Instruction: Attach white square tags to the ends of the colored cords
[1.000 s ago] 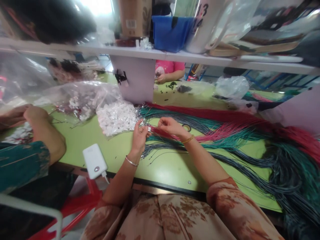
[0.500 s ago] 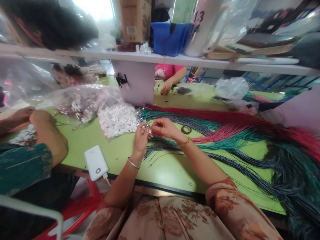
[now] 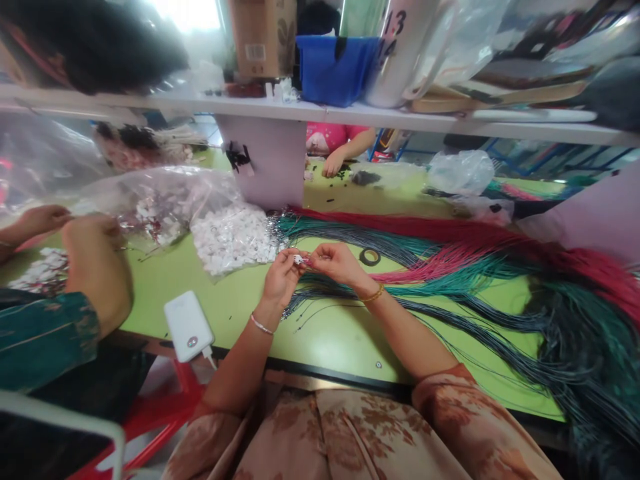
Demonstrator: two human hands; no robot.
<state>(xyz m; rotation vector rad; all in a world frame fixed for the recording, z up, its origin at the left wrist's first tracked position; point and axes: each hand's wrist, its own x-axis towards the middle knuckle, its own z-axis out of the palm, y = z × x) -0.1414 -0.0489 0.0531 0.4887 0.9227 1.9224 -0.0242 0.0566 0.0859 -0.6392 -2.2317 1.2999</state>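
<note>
Between the fingertips of my left hand (image 3: 281, 277) is a small white connector (image 3: 299, 259). My right hand (image 3: 339, 265) pinches a thin pinkish-red wire close to the connector's right side, and the hands nearly touch. Just left of them lies a clear bag of white connectors (image 3: 235, 240). Long bundles of red wires (image 3: 450, 233), green wires (image 3: 470, 273) and dark grey wires (image 3: 445, 320) stretch away to the right, their metal-tipped ends near my hands. How far the wire sits inside the connector is too small to tell.
A black tape roll (image 3: 370, 257) lies right of my hands. A white power bank (image 3: 189, 327) with a cable is at the table's front edge (image 3: 320, 373). Another person's arm (image 3: 97, 273) is at the left, another's hand (image 3: 334, 163) across. A shelf (image 3: 320, 113) holds a blue bin (image 3: 337, 70).
The white connector now shows more clearly between my left fingertips. My right fingers have shifted slightly, with a reddish wire now visible at them. The view has moved a little.
</note>
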